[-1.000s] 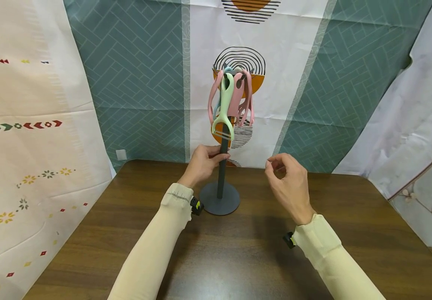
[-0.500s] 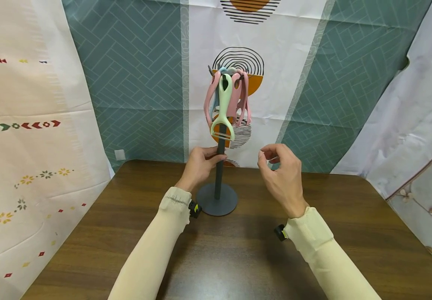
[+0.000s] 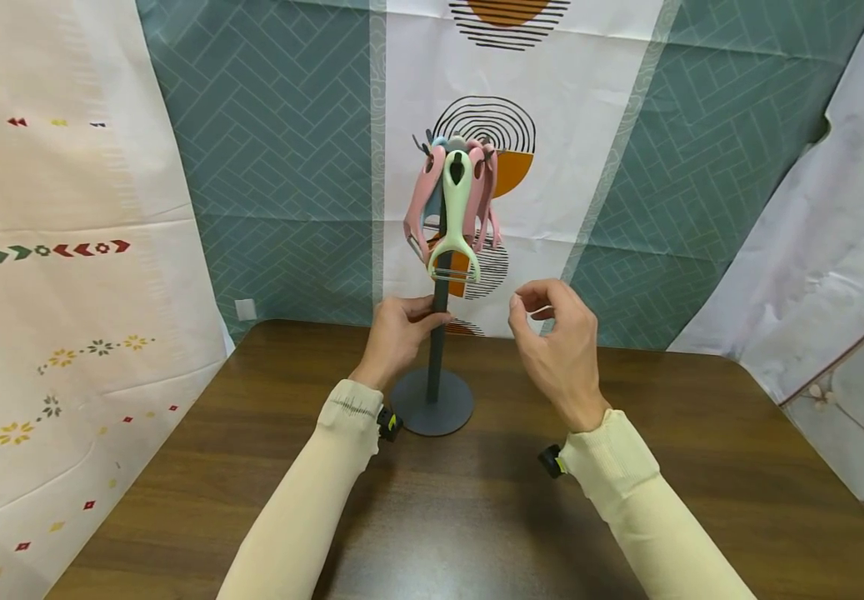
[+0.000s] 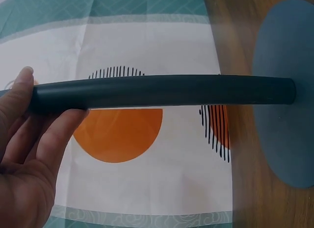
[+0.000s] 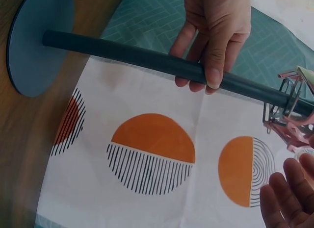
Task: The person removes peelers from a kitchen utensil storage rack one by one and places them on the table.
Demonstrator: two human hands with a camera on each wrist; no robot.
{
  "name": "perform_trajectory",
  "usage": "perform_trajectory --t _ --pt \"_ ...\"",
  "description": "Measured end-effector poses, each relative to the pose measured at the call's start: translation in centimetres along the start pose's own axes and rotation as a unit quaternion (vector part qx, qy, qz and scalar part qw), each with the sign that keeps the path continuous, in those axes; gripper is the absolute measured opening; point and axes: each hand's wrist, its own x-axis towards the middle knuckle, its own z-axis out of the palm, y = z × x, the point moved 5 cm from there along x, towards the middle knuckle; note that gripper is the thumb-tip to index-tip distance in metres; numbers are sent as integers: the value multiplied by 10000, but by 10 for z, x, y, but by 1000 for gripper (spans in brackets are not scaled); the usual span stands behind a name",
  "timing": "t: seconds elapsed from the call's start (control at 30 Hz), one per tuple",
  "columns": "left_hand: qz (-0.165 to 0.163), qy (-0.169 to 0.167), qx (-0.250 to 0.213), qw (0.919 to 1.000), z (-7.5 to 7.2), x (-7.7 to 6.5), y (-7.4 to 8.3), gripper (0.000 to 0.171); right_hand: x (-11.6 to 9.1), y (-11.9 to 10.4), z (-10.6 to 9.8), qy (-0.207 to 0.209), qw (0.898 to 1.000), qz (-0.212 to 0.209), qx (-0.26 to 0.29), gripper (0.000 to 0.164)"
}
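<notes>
A dark grey stand [image 3: 432,402] with a round base and an upright pole [image 3: 437,333] rests on the brown table. At its top hang several peelers: a pale green one [image 3: 456,208] in front, pink ones [image 3: 484,187] behind. My left hand [image 3: 411,321] grips the pole below the peelers; the left wrist view shows the thumb [image 4: 22,88] over the pole [image 4: 162,90]. My right hand [image 3: 532,304] hovers just right of the pole with loosely curled fingers, holding nothing. In the right wrist view its fingertips [image 5: 289,193] lie below the peeler heads [image 5: 289,115].
The wooden table [image 3: 476,517] reaches toward me from the stand. Patterned cloth backdrops [image 3: 282,167] hang close behind and on both sides. The stand's base [image 5: 39,41] sits near the table's far edge.
My right hand has risen and moved left, closer to the pole. The left hand has kept its grip, and the hanging peelers have swung slightly.
</notes>
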Motion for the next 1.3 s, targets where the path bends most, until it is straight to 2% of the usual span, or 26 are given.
perform_trajectory --t 0.27,0.6,0.97,1.3 --pt "19 170 57 9998 -4 -2 0 31 3 -3 1 46 9999 103 76 10" --pt "-47 304 -133 9994 -6 -5 1 33 8 -10 4 56 9998 24 169 12" --pt "18 513 35 9987 -7 -7 0 33 14 -14 6 136 9997 -8 218 14" --pt "195 660 298 9972 -7 -8 3 35 18 -18 9 99 9992 12 379 28"
